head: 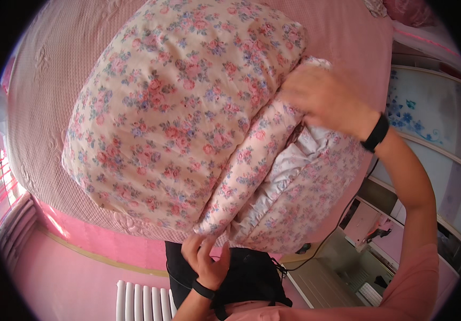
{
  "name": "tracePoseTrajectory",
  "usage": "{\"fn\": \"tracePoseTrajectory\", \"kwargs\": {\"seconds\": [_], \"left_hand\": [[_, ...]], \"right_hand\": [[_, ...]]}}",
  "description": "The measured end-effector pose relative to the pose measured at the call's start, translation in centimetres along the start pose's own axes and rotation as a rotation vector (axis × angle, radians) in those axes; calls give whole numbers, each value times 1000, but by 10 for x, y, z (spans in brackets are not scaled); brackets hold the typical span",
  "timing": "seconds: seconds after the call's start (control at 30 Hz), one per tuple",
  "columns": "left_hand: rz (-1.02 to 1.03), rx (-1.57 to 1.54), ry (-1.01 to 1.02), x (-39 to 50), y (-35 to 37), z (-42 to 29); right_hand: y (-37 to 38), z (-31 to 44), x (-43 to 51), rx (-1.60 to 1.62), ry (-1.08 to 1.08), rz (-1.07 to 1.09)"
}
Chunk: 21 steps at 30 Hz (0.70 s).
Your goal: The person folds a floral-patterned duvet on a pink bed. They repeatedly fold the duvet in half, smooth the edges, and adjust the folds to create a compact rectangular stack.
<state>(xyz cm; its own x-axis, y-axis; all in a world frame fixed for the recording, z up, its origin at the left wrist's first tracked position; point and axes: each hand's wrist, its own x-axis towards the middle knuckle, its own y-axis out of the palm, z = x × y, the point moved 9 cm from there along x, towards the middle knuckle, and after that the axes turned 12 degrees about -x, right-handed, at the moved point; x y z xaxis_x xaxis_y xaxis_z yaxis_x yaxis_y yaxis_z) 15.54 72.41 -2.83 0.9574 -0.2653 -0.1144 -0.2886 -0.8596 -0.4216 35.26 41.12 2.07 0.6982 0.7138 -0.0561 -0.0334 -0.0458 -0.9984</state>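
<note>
A floral quilt [174, 112], folded and puffy, lies on the pink bed. Along its right side runs a narrow rolled or folded floral fabric edge [242, 168]. Beside that is more floral fabric [306, 200] with a gathered, shiny pale strip. My left hand [208, 257] is at the near end of the narrow fold, its fingertips touching the fabric; whether they pinch it cannot be told. My right hand [318, 96], blurred, is over the far end of the same fold, and its fingers are partly hidden.
A quilted pink bedspread [50, 100] covers the bed. A white radiator [144, 301] stands at the bottom. On the right are cabinet doors with blue flowers [411, 108], a desk with a keyboard [371, 295] and a dark cable [334, 228] hanging near the bed edge.
</note>
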Motion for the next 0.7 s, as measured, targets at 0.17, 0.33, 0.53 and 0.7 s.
{"fn": "tracePoseTrajectory", "kwargs": {"seconds": [0.17, 0.33, 0.53, 0.7], "left_hand": [[146, 259, -39, 81, 62, -17], [168, 315, -121, 115, 73, -2], [240, 282, -69, 111, 70, 3], [200, 273, -68, 105, 65, 2]], "right_hand": [[55, 137, 47, 131, -198, 200], [90, 156, 41, 73, -98, 245], [81, 140, 48, 93, -31, 89], [83, 96, 36, -36, 41, 270]]}}
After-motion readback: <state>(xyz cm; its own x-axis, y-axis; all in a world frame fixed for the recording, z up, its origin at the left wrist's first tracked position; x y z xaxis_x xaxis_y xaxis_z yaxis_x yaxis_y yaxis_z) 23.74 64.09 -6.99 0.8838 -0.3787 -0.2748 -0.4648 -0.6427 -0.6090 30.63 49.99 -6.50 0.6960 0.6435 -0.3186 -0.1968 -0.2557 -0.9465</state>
